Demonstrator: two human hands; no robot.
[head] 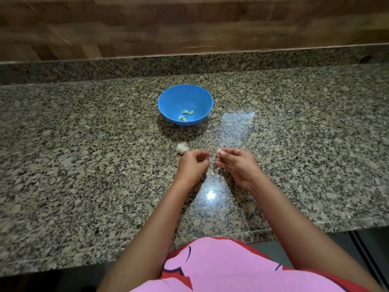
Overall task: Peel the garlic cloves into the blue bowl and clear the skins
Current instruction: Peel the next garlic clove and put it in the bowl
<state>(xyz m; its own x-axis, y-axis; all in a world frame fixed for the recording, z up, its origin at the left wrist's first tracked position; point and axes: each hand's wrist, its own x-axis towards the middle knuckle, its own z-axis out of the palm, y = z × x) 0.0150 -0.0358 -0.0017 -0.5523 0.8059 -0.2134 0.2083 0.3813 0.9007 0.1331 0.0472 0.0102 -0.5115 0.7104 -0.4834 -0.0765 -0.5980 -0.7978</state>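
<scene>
Head view. Round blue plastic bowl stood on speckled granite countertop, four pale peeled garlic cloves inside. White partial garlic bulb lay nearer, touching the left hand. Right hand pinched an unpeeled clove between thumb and curled fingers. Left hand's fingers curled toward it; what they held, could not tell. Papery skins lay on the counter between both hands.

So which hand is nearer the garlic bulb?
Left. The left hand is just beside the bulb, its knuckles almost touching it. The right hand is farther right, past the left hand, pinching a clove.
</scene>
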